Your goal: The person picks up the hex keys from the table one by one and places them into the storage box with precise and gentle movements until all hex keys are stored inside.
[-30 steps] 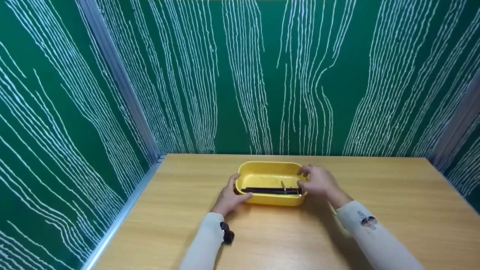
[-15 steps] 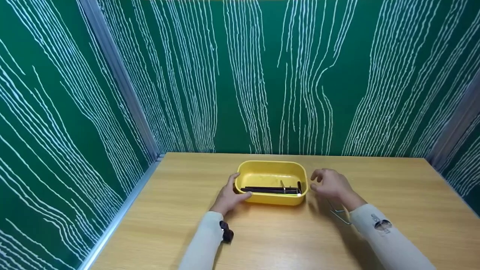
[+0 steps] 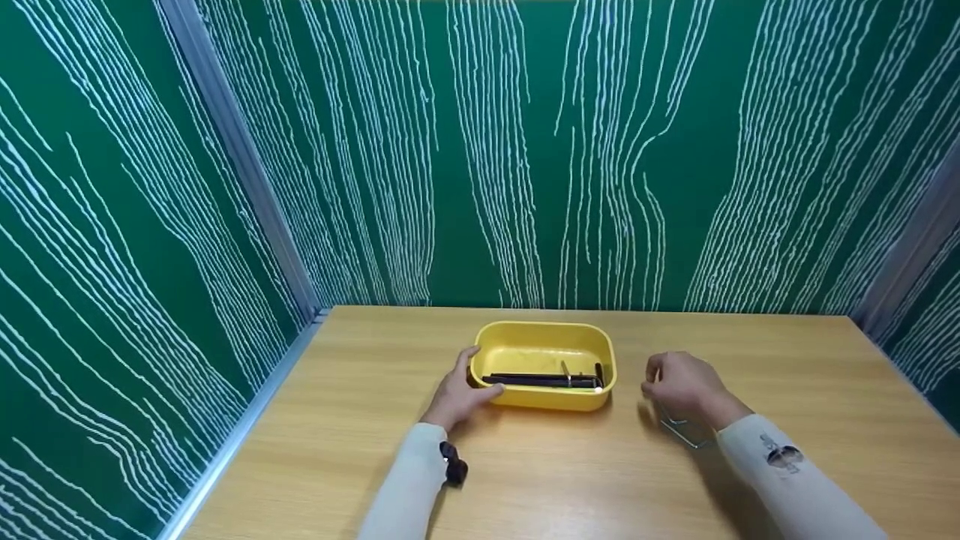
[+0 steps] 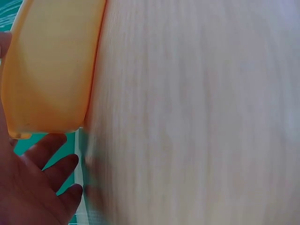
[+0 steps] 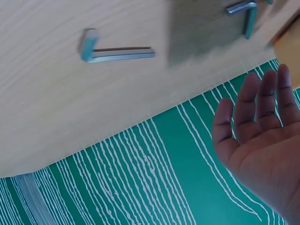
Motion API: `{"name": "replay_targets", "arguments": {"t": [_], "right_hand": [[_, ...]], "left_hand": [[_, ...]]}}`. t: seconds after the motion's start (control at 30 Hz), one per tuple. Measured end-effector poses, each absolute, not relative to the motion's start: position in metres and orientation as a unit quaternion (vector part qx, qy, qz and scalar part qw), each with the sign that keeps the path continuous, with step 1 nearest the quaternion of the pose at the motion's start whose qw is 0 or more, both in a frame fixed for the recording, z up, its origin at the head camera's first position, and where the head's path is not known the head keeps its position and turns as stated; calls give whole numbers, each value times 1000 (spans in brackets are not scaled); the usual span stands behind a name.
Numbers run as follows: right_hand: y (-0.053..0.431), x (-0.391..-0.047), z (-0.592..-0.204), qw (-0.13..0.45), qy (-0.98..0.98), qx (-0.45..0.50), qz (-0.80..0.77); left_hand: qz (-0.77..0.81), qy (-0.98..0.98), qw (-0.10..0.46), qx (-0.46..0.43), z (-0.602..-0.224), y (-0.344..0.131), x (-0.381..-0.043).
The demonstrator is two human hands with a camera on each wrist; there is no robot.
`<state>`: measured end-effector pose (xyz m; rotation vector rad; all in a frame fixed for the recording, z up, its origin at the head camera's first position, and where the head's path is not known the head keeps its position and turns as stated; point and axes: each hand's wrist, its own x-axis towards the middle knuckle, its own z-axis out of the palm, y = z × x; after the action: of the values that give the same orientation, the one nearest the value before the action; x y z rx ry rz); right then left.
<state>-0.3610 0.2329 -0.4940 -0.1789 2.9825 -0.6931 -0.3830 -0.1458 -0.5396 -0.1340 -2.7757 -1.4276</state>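
Green panels [image 3: 487, 187]: patterned with wavy white lines, standing behind the table and to its sides.

Wooden table [image 3: 555, 472]: pale, grained, beneath all items listed below.

Grey post [image 3: 244, 142]: set at the left rear corner, between two panels.

Pale sleeves [image 3: 405, 487]: two, one per arm, reaching in from the near side; black device [image 3: 454, 466] at the left cuff.

Yellow bin [image 3: 544, 403]: one, shallow, round-cornered, resting on the table toward the rear. Contents gathered along the near wall; farther part of the floor showing plain yellow.

Dark rods [image 3: 525, 381]: slender, inside the bin, lying lengthwise along the near wall.

Left hand [image 3: 454, 397]: at the bin's left end. Thumb over the near rim, forefinger against the end, corner gripped between; other fingers slightly spread in the left wrist view.

Right hand [image 3: 686, 382]: right of the bin, apart from it, low over the table. Fingers loosely bent, some parted, palm bare; contact with the tabletop uncertain from these angles.

L-shaped keys [image 5: 124, 57]: metal, at least two, lying on the table near the right hand.

Short dark piece [image 3: 599, 373]: at the bin's right end.

Brownish strip [image 3: 567, 371]: across the rods.

White spot [image 3: 598, 390]: in the bin's near right corner.
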Motion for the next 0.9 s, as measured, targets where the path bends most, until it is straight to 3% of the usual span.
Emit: {"name": "replay_targets", "arguments": {"t": [0.2,0.9], "right_hand": [[242,-361,-501,73,973,-46,-216],[247,-361,-516,107,977,-38,-182]], "left_hand": [[-454,-890,15,-49,-540,-146,-383],[-449,-892,15,-42,-542,-147,-384]]}}
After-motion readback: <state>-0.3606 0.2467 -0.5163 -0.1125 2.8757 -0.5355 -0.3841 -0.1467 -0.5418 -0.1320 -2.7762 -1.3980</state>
